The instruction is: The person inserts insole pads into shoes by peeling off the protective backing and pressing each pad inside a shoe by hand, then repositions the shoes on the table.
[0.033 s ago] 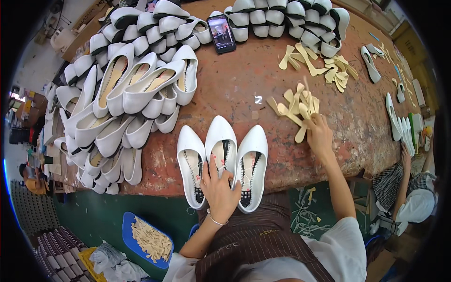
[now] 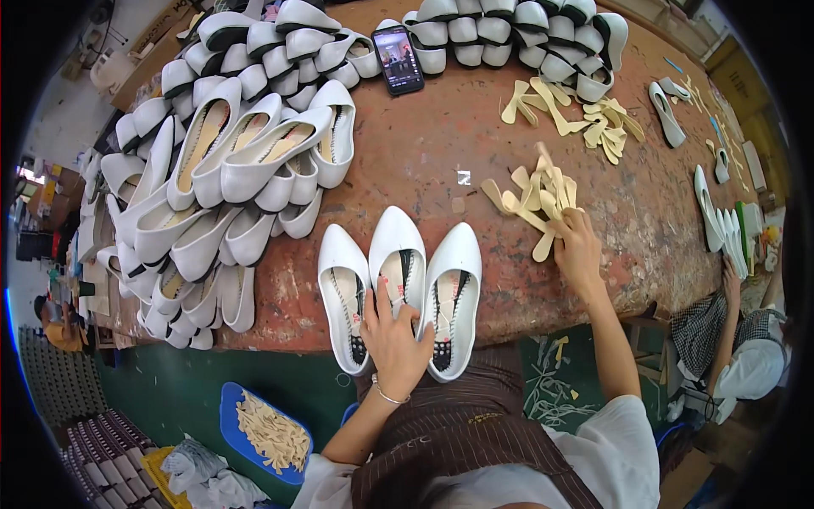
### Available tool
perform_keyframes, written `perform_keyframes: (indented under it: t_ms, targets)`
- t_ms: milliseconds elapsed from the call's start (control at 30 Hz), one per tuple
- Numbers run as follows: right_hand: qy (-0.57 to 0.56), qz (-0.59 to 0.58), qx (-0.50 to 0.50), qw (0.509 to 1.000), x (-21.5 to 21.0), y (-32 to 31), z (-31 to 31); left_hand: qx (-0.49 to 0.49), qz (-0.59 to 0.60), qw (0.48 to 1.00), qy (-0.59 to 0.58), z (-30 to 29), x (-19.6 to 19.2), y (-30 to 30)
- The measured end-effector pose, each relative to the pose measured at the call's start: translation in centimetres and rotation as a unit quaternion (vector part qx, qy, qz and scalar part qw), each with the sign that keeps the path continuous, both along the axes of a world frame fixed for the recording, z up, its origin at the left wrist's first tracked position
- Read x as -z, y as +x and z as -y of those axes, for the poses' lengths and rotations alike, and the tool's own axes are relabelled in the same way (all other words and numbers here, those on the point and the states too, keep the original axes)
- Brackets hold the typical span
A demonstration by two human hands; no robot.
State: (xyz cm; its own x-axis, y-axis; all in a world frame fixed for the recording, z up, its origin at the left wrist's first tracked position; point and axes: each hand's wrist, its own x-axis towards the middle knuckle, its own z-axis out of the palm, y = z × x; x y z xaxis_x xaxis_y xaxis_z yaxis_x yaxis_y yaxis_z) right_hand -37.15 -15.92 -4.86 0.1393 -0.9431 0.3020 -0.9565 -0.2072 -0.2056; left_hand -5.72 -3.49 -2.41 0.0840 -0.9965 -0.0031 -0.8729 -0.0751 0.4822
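Observation:
Three white pointed flat shoes stand side by side at the table's near edge: a left shoe [image 2: 337, 254], a middle shoe [image 2: 396, 231] and a right shoe [image 2: 457, 253]. Over the middle shoe's heel end lies my left hand [image 2: 397, 341], its fingers spread and reaching into the opening, the thumb near the right shoe. To the right, my right hand [image 2: 579, 248] is at a pile of beige spoon-shaped insole pieces [image 2: 527, 197]. Its fingers are closed at the pile's near edge, seemingly on one piece; the fingertips are partly hidden.
Stacked white shoes [image 2: 246, 174] crowd the left, with more shoes [image 2: 496, 32] along the back. A phone [image 2: 397, 61] leans there. More beige pieces [image 2: 612, 127] lie back right. A blue tub [image 2: 233, 424] of pieces stands below. At far right sits another person [image 2: 746, 352].
A blurred pale strip atop the beige pile shifts slightly left. Both hands stay almost where they were, and the whole view shifts a little.

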Motion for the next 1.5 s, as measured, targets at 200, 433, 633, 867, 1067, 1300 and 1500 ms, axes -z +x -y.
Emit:
perform_keyframes:
  t_ms: [200,433,633,867,1067,1300,1500]
  targets:
    - [-0.031,-0.031,-0.025,0.999,-1.5,-0.9,-2.5,0.022,0.006,0.999,-0.033,-1.5,-0.4,-0.1]
    - [-0.009,0.362,0.000,0.932,-2.7,1.5,0.1,0.040,-0.013,0.997,-0.058,-3.6,-0.8,1.0]
    - [0.055,0.279,-0.009,0.959,-3.2,3.0,0.9,0.031,-0.041,0.992,-0.111,-2.8,-1.4,2.1]
    - [0.076,0.518,0.011,0.852,-3.8,1.7,1.0,0.045,-0.079,0.989,-0.114,-1.5,-2.1,2.9]
    - [0.336,0.489,-0.124,0.796,-9.7,8.5,-3.0,0.022,-0.451,0.893,-0.003,0.9,-4.1,1.3]
    - [0.439,0.466,-0.253,0.725,-8.8,13.6,-4.6,-0.017,-0.563,0.826,-0.007,2.3,-4.8,1.3]
    - [0.434,0.537,-0.195,0.696,-9.3,11.2,-3.1,-0.084,-0.570,0.817,-0.021,2.2,-4.9,3.0]
